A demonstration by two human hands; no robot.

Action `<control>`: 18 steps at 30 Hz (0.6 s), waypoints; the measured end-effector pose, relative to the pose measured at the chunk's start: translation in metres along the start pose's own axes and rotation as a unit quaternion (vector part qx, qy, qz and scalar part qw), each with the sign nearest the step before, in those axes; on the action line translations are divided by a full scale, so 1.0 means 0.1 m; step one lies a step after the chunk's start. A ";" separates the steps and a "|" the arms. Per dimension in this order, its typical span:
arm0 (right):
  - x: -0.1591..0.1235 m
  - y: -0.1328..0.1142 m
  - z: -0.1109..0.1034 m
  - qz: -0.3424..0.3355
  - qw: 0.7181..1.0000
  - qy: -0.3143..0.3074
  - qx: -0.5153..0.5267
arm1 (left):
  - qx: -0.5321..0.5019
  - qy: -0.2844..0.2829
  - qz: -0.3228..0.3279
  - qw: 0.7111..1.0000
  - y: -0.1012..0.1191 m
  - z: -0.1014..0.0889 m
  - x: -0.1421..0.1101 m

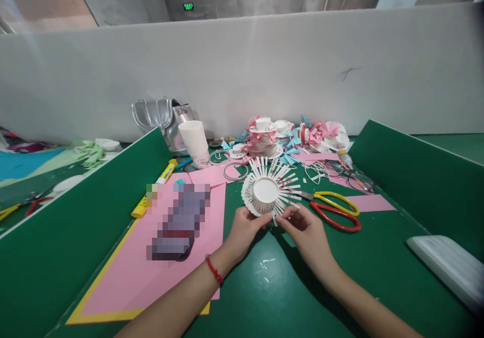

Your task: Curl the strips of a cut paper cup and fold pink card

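Note:
Both hands are at the lower edge of a paper cup (pixel 265 191) whose side is cut into many thin strips fanned out around its round base. On the left part of the fan, the strip ends look curled into a scalloped rim; on the right they stick out straight. My left hand (pixel 248 227) pinches the rim between thumb and fingers. The thumb and forefinger of my right hand (pixel 300 223) close on a strip at the lower right. Just right of the cup lie scissors (pixel 336 212) with one yellow and one red handle.
Pink paper sheets (pixel 124 277), a pixelated dark object (pixel 181 222) and a yellow glue stick (pixel 155 189) lie at left. Stacked paper cups (pixel 194 141), tape rings (pixel 235 172) and finished cup crafts (pixel 264 139) stand behind. Green dividers (pixel 427 177) flank the desk; a white object (pixel 449 267) sits right.

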State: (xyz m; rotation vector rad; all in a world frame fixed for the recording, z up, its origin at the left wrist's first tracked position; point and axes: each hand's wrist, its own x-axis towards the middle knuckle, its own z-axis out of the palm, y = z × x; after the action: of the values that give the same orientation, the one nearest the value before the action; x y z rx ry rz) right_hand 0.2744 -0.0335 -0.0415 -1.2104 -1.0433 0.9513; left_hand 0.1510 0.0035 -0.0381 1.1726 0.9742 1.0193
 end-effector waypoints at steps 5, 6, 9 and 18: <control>-0.01 0.00 0.01 0.024 0.999 -0.032 0.008 | -0.028 -0.015 -0.002 1.000 0.00 -0.01 -0.01; -0.01 0.00 0.01 0.029 0.999 -0.032 0.011 | -0.032 -0.019 -0.004 0.999 0.01 -0.01 -0.01; -0.02 -0.01 0.01 0.034 0.999 -0.030 0.009 | -0.029 -0.022 -0.006 0.999 0.01 -0.01 -0.01; -0.04 -0.01 0.02 -0.009 0.998 -0.035 -0.057 | 0.007 0.020 -0.015 1.000 0.00 0.00 -0.01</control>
State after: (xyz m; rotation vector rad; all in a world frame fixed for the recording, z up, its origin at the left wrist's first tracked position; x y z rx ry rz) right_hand 0.2717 -0.0367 -0.0406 -1.2668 -1.1753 0.9371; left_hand 0.1511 0.0028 -0.0379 1.1507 1.0289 1.0158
